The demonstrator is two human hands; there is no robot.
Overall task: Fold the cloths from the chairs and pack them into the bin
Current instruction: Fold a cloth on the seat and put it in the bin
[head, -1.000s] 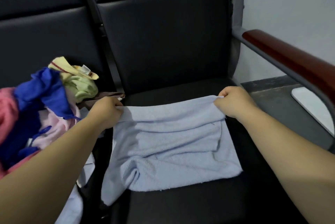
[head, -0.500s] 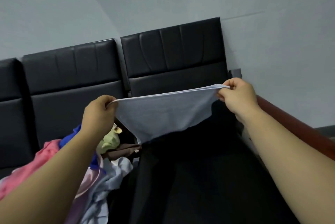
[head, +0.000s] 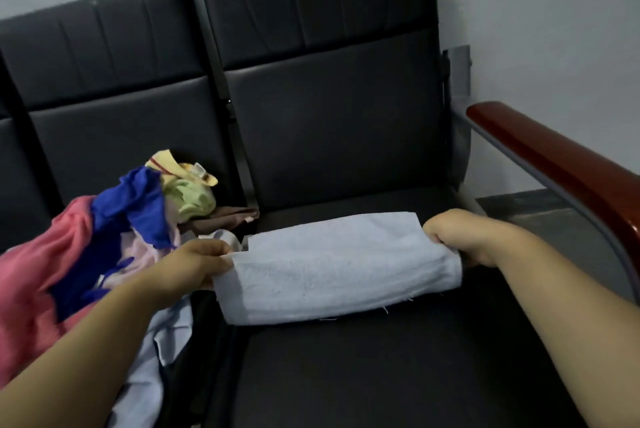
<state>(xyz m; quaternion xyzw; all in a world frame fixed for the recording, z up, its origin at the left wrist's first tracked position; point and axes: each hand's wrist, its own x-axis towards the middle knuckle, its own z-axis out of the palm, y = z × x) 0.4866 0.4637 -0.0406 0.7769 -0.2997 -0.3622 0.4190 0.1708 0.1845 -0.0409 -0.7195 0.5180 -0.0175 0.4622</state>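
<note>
Towel point(head: 332, 264), pale blue terry, one item, doubled over into a long band. Location: lying across the black seat point(head: 381, 365) of the right-hand chair, at mid-depth; which long edge carries the fold we cannot tell.

Hold: we have it at both short ends. Our left hand point(head: 197, 263) pinches the left end between thumb and curled fingers. Our right hand point(head: 460, 240) is closed round the right end, with its fingers tucked out of sight under the cloth. The band is drawn fairly taut between the two.

Handling, as we judge it:
- Light, soft and wholly limp, so any unsupported part will sag or fall open.
- The nap looks grippy rather than slippery, though the smooth seat should let it slide.
- Not fragile; a few loose threads show along the near edge.
- Best taken at the corners or short ends, with both layers pinched together so that they do not creep apart. For the next fold we would carry one end over to the other.

Also present: a heap of unfolded cloths point(head: 104, 237) in pink, blue, yellow-green and brown, on the neighbouring seat just beside our left hand. A wooden armrest point(head: 554, 157) stands to the right. The bin is not in view.
</note>
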